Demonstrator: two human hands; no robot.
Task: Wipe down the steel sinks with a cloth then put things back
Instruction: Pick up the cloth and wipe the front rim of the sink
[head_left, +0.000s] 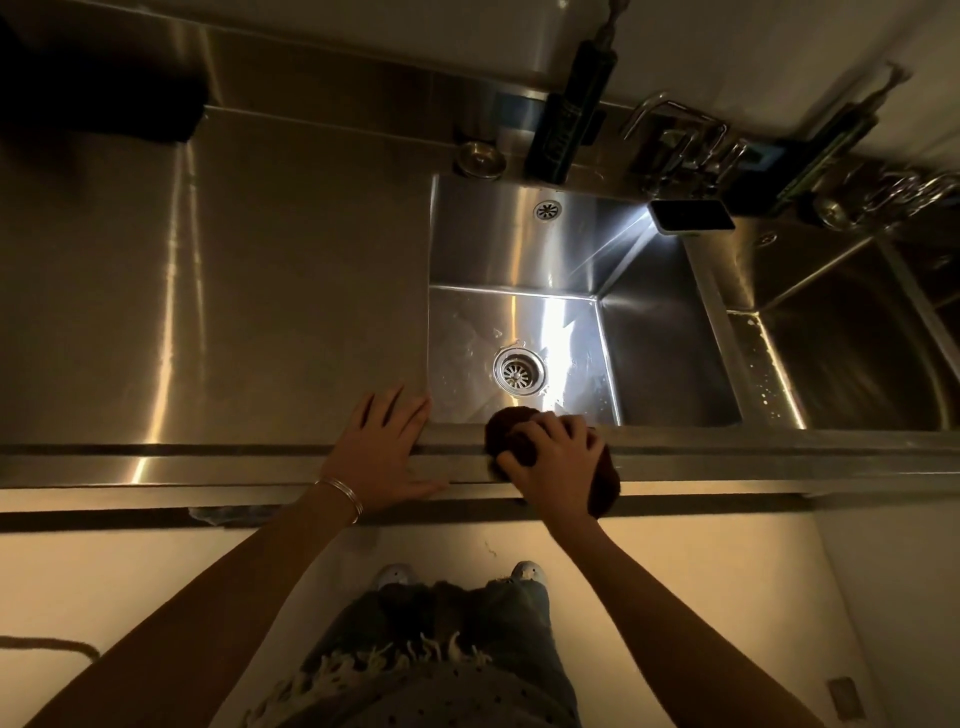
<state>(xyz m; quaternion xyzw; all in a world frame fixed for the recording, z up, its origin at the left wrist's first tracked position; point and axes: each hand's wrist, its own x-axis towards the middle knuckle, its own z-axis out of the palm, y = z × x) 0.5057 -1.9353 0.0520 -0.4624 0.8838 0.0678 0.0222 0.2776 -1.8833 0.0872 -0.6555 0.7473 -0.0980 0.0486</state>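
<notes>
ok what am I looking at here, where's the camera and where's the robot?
There is no robot. A person works bare-handed, and the single picture comes from a wide-angle camera on their head looking down, so you see both arms and their shoes. The grips are simply hands. The left grip rests flat on the steel counter by the sink's corner. The right grip holds a dark cloth against the front rim of the steel sink, whose drain is in view. A second sink lies to the right, with taps behind.
</notes>
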